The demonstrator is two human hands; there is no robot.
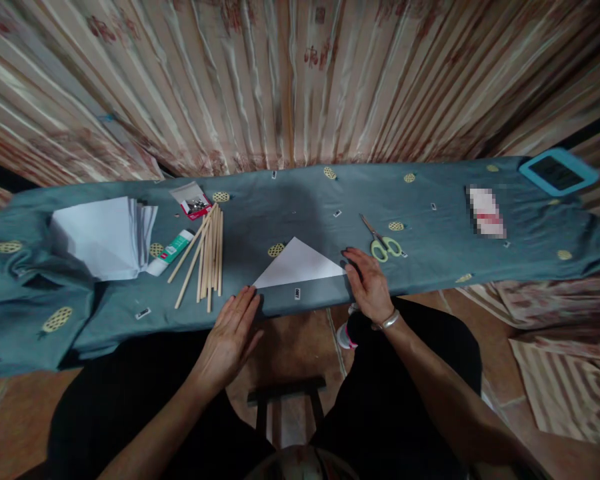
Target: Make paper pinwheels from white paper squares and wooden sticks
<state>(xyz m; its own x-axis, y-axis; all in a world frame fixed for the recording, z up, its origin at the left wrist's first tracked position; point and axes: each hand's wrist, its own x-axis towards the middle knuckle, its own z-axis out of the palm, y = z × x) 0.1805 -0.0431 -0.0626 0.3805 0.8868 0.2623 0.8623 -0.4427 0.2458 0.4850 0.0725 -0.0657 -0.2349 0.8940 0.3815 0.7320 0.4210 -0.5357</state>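
Note:
A white sheet of paper folded into a triangle (299, 263) lies on the blue-green cloth, its long edge toward me. At its left corner rests my left hand (231, 337), fingers stretched out and thumb apart. My right hand (367, 283), a silver bracelet on its wrist, is by the right corner with its fingers spread and touching the paper's tip or very near it. Green-handled scissors (386, 247) lie just beyond my right hand, blades pointing away. Beyond my left hand is a bundle of thin wooden sticks (207, 260).
A glue stick (170, 252) lies left of the sticks, beside a stack of white paper (97, 237). Behind them is an opened small box of metal bits (194, 201). At the right are a blurred-out packet (486, 212) and a blue-framed device (559, 171). Curtains (300, 87) hang behind.

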